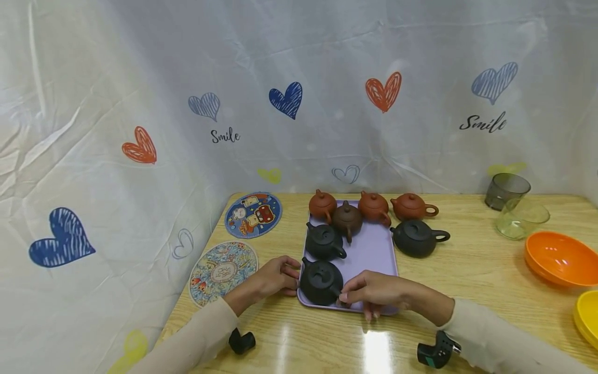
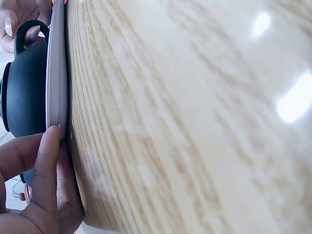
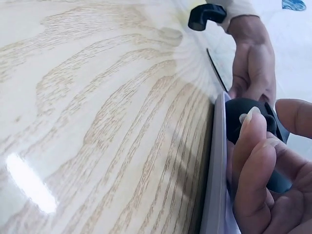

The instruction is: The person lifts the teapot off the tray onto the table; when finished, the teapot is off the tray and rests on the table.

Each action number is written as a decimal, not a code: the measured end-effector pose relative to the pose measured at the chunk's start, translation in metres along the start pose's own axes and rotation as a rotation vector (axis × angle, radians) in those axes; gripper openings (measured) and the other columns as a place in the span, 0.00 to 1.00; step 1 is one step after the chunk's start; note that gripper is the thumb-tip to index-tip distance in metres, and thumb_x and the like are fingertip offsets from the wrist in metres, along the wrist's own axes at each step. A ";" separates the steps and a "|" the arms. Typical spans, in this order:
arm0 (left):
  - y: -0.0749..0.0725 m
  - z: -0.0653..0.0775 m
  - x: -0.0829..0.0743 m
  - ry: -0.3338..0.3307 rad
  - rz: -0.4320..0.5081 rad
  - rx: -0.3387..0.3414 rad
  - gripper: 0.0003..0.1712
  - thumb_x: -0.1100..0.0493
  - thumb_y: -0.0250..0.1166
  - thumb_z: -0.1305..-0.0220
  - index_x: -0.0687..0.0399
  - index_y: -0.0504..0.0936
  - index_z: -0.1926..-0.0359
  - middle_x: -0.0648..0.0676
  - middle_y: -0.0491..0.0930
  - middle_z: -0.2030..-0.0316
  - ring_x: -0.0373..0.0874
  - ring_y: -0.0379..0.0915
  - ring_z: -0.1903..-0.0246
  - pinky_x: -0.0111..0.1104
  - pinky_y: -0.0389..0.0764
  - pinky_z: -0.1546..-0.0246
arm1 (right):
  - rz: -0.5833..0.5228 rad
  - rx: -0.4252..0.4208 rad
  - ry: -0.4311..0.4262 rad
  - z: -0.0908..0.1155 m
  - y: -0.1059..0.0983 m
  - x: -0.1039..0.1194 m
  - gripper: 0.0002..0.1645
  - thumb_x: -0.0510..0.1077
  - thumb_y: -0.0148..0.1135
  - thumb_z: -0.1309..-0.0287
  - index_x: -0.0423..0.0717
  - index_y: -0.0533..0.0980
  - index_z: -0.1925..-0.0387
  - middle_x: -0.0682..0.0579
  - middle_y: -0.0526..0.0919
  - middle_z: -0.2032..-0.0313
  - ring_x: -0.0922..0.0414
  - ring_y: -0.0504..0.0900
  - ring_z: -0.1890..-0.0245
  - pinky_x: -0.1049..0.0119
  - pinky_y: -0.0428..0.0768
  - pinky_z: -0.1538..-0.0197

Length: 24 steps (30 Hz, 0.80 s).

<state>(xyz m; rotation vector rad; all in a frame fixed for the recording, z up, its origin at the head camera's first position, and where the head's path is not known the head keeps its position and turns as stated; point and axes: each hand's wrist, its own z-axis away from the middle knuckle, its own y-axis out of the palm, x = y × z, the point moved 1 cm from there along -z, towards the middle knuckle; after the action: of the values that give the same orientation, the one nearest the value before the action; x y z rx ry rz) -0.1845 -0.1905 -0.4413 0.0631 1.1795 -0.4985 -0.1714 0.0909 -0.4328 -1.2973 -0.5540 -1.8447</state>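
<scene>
A black teapot (image 1: 321, 282) sits in the front left corner of the lilac tray (image 1: 369, 259), its spout towards the back left. My right hand (image 1: 380, 288) has thumb and fingers at its handle; in the left wrist view, a fingertip shows through the handle loop (image 2: 19, 41). At the tray's left edge is my left hand (image 1: 276, 275), a fingertip touching the outer wall beside the teapot. Behind, a second black teapot (image 1: 323, 241), a dark brown teapot (image 1: 347, 219) and two reddish-brown teapots (image 1: 322, 205) stand along the tray's left and back sides.
Right of the tray stand a reddish-brown teapot (image 1: 409, 206) and a black teapot (image 1: 413, 238). Two round patterned mats (image 1: 224, 272) lie at the left. Far right are a grey glass (image 1: 506, 191), a yellowish glass (image 1: 520, 218), an orange bowl (image 1: 562, 257) and a yellow bowl (image 1: 589, 314).
</scene>
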 end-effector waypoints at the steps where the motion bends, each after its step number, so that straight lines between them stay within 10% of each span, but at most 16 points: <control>1: 0.000 0.000 0.000 0.001 -0.001 0.000 0.28 0.72 0.63 0.40 0.70 0.68 0.40 0.63 0.74 0.55 0.46 0.78 0.64 0.38 0.89 0.60 | 0.000 -0.002 -0.001 0.000 0.000 0.000 0.18 0.48 0.61 0.32 0.35 0.82 0.58 0.49 0.81 0.68 0.64 0.76 0.86 0.76 0.72 0.84; 24: 0.000 0.001 0.001 0.005 0.005 -0.005 0.27 0.71 0.64 0.41 0.70 0.68 0.41 0.63 0.74 0.55 0.46 0.77 0.64 0.38 0.89 0.61 | -0.028 -0.135 0.002 -0.001 -0.001 -0.001 0.24 0.55 0.56 0.29 0.35 0.77 0.64 0.47 0.86 0.64 0.63 0.77 0.86 0.74 0.73 0.84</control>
<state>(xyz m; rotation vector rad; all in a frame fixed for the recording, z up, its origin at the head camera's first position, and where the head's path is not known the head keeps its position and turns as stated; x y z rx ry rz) -0.1838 -0.1907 -0.4417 0.0630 1.1854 -0.4918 -0.1722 0.0913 -0.4336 -1.3819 -0.4549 -1.9350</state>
